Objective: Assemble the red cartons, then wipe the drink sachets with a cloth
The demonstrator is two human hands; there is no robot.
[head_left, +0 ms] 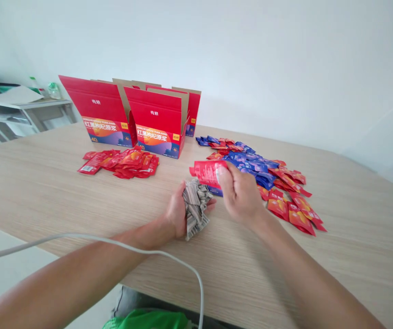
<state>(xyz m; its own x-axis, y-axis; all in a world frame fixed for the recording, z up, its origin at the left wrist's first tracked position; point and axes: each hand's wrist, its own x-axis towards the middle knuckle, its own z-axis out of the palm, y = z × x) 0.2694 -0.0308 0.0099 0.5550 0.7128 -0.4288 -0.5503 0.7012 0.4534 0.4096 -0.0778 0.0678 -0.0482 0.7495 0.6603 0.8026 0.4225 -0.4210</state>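
My left hand (176,211) is palm up near the middle of the table, closed around a crumpled grey striped cloth (195,206). Just above and to the right, my right hand (240,189) pinches a red sachet (206,172), which is slightly blurred. A blue sachet (216,191) shows partly under it. To the right lies a spread pile of blue sachets (251,162) and red sachets (299,214). A second heap of red sachets (131,163) lies on the left, in front of the boxes.
Several red printed cartons with raised flaps stand at the back left, among them a left carton (100,112) and a front carton (157,121). A white cable (114,241) crosses over my left forearm. A side desk (21,107) stands at the far left.
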